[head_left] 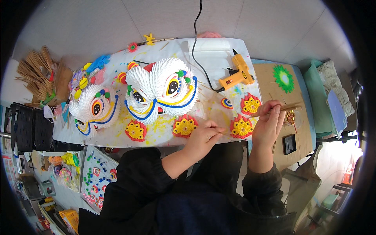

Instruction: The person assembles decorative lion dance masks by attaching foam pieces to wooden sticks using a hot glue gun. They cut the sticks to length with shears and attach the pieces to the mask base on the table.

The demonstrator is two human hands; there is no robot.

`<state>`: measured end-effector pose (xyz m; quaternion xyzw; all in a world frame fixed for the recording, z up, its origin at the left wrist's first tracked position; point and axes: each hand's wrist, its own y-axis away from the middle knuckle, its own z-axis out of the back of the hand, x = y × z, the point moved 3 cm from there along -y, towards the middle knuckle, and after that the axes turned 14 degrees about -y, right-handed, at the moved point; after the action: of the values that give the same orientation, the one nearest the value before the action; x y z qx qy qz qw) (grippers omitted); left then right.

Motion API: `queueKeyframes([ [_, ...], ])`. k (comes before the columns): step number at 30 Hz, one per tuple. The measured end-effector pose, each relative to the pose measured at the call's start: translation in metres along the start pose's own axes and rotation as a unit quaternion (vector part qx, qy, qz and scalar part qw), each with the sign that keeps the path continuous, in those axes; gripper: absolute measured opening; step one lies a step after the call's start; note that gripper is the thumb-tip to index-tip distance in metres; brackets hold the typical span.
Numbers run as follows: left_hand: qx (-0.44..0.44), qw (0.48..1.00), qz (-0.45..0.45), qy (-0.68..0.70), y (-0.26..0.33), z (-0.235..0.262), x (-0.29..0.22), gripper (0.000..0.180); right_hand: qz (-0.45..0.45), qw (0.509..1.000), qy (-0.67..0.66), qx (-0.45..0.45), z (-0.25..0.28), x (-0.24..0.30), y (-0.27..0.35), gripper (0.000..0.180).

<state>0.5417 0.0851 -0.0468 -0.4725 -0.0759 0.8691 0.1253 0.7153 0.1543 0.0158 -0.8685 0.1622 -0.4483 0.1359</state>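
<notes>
My left hand (205,136) rests at the table's near edge with fingers pinched on the end of a thin wooden stick (229,134), beside a red and yellow paper flower (185,126). My right hand (269,122) grips a bundle of thin wooden sticks (288,108) that points right. Between my hands lies another red and yellow flower (241,127); a third (250,104) sits just beyond it. A large white folded-paper lion head (161,89) with blue and yellow trim stands in the middle of the table.
A smaller white lion head (95,107) stands at the left. An orange glue gun (237,73) with a black cord lies behind the flowers. A green paper rosette (283,78) sits on brown cardboard (270,84) at right. Bamboo sticks (36,72) pile at far left.
</notes>
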Motion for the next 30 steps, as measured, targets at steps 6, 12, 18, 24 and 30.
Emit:
queueKeyframes([
  [6,-0.031,0.998,0.002,-0.055,0.002,0.001,-0.005,0.017,0.012,0.966,0.256,0.028,0.006,0.003,0.004,0.021],
  [12,0.045,0.991,0.112,0.064,0.011,0.034,-0.023,0.017,-0.233,0.925,0.269,0.133,-0.013,-0.022,0.003,0.023],
  [18,0.095,0.923,0.249,0.277,0.032,0.058,-0.025,0.020,-0.321,0.760,0.467,0.319,-0.037,-0.073,-0.002,0.030],
  [24,0.072,0.920,0.248,0.294,0.038,0.062,-0.017,0.020,-0.241,0.773,0.509,0.293,-0.039,-0.100,0.000,0.026],
  [30,0.068,0.914,0.251,0.310,0.042,0.064,-0.011,0.021,-0.239,0.763,0.525,0.291,-0.041,-0.103,0.007,0.025],
])
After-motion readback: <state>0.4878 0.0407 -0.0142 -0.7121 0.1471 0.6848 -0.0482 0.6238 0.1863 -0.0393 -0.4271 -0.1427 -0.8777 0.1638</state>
